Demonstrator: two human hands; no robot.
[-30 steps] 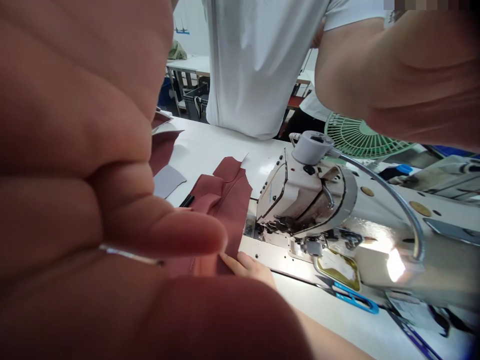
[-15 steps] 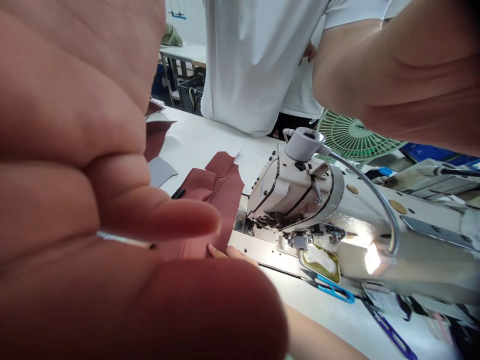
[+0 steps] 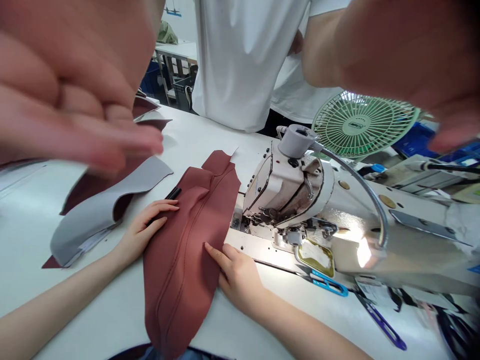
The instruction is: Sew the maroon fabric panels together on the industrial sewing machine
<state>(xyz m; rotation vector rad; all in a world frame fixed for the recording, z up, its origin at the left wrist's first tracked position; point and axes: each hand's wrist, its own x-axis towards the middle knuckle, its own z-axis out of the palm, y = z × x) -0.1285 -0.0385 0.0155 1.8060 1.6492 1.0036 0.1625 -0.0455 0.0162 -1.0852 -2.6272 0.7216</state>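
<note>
the white bench (image 3: 210,140) is running across the whole view, and a co-worker (image 3: 240,60) in a white shirt is standing at its far side, reaching two blurred palms (image 3: 75,90) up close to the camera. a pale sewing machine (image 3: 292,185) is sitting on the right half of the bench, its lamp (image 3: 363,252) glowing, with a green fan (image 3: 360,125) standing behind it.

a red-brown cloth (image 3: 187,250) is lying flat just left of the machine. its long axis is running from the near bench edge, where it is hanging over, away and slightly right toward the needle area, and a stitched seam is following that line. a grey piece (image 3: 105,200) is lying apart to the left, over more red-brown pieces.

the person's hands are pressing the cloth from either side. the left hand (image 3: 146,230) is lying open and flat on the left edge, farther from the needle. the right hand (image 3: 234,272) is lying open too, fingers pointing left onto the right edge, and it is the nearer one to the machine. neither is gripping anything.

blue snips (image 3: 330,285) are lying just beside the machine's base, and a black pen (image 3: 173,192) is peeking out by the left fingertips.
</note>
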